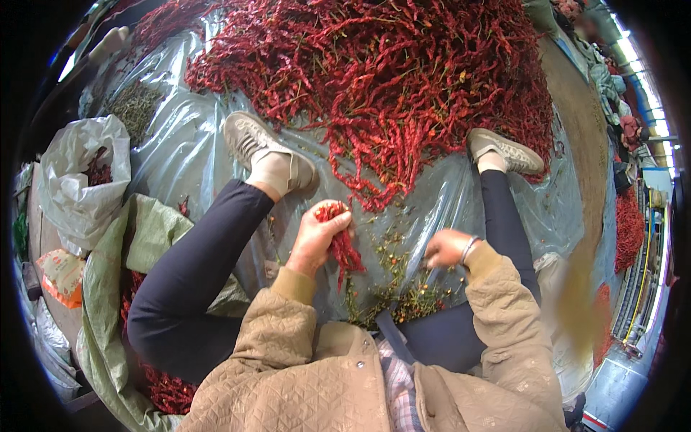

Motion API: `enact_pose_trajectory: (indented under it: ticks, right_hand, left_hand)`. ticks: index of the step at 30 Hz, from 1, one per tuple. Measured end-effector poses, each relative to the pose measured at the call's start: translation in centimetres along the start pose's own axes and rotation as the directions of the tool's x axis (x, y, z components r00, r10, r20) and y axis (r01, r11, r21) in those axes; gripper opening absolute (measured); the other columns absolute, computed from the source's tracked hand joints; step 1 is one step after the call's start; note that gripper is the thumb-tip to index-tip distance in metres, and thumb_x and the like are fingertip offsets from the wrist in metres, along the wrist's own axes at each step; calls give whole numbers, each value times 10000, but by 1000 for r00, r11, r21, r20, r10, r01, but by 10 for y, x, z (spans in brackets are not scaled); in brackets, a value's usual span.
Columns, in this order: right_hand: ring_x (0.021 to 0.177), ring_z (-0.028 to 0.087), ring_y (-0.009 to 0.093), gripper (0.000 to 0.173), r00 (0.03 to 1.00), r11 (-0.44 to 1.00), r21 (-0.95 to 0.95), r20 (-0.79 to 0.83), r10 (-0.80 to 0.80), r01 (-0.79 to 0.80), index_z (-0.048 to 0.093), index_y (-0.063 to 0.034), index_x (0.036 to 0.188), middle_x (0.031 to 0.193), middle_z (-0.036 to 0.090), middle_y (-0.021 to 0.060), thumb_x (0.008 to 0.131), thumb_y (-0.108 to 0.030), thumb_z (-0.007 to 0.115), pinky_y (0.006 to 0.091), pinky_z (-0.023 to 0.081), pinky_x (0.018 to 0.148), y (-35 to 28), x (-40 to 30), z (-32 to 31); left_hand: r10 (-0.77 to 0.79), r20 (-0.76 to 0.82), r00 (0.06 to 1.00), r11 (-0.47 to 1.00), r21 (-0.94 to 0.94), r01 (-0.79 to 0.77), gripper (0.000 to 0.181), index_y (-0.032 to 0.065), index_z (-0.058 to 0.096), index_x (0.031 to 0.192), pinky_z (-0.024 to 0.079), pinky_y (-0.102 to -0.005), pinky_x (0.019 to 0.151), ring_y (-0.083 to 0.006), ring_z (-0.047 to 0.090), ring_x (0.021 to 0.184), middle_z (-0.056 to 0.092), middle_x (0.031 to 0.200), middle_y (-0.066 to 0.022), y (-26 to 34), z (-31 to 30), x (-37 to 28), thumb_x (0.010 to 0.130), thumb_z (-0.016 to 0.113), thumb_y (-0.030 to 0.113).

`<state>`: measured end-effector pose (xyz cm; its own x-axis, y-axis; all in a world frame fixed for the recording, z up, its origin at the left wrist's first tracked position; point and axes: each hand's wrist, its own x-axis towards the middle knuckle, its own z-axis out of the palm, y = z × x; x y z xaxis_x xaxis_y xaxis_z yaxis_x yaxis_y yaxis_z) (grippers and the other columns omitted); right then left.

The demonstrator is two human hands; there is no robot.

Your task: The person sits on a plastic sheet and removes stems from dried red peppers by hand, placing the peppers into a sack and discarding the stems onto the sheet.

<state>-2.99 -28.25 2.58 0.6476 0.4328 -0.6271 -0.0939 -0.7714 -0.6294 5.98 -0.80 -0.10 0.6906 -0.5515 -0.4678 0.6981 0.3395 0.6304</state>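
Note:
My left hand (322, 232) is closed around a small bunch of dried red chilli peppers (344, 251), whose tips hang down below the fingers. To its right, my right hand (447, 248) is over the clear plastic sheet (432, 208), slightly blurred, with a bracelet at the wrist; its fingertips are partly hidden, and I cannot tell whether they hold anything. Green pepper stems and small caps (402, 297) lie scattered below the hands, near my lap. A large heap of dried red chillies (372, 81) spreads beyond my feet, and a narrow part of it reaches towards my hands.
A white plastic bag (70, 194) with some chillies stands at the left. Beside my left leg lies a green woven sack (102, 324) with chillies. My shoes (251, 137) border the heap. A dark stem pile (135, 108) is at upper left, a whitish sack (572, 372) at right.

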Motion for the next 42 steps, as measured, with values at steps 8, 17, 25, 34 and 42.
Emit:
enact_pose_trajectory:
  ticks: [8, 17, 25, 34, 42]
  right_hand:
    - [743, 586, 314, 329, 417, 868, 176, -822, 389, -464, 599, 7, 831, 828, 607, 190, 711, -297, 635, 372, 470, 665, 52, 140, -129]
    - [682, 575, 95, 166, 595, 797, 561, -726, 343, 225, 593, -6, 872, 761, 617, 39, 732, -77, 647, 233, 470, 628, 30, 124, -89]
    - [523, 437, 32, 126, 623, 610, 669, -705, 338, 425, 609, -18, 897, 693, 563, -18, 816, -112, 585, 163, 362, 484, 5, 64, -97]
    - [537, 468, 56, 64, 752, 481, 744, -617, 230, 464, 560, -24, 748, 621, 546, -8, 783, -52, 605, 190, 389, 502, -95, 67, 1]
    - [544, 457, 88, 111, 643, 768, 496, -752, 146, 406, 508, -29, 690, 613, 491, 9, 748, -15, 601, 241, 364, 500, -93, 69, 31]
  left_hand:
    - [-108, -171, 979, 993, 25, 114, 204, 29, 524, 867, 462, -252, 542, -117, 540, 587, 560, 714, -25, -20, -2, 13, 715, 654, -11]
    - [32, -235, 971, 999, 23, -27, 174, 23, 532, 862, 463, -240, 551, -119, 554, 592, 572, 711, -30, -6, -4, 17, 727, 631, -24]
    - [198, -172, 965, 980, 33, -195, 115, 22, 547, 832, 468, -246, 588, -138, 567, 620, 584, 715, -52, 19, 19, 8, 744, 618, 2]
    - [114, -67, 991, 986, 133, -104, 149, 14, 553, 879, 473, -242, 654, -106, 568, 686, 590, 780, -27, -4, 46, -10, 744, 611, -15]
    - [-231, 137, 963, 969, -54, 241, 138, 12, 570, 849, 461, -244, 566, -110, 544, 608, 580, 733, -30, -13, 20, -9, 721, 619, 2]
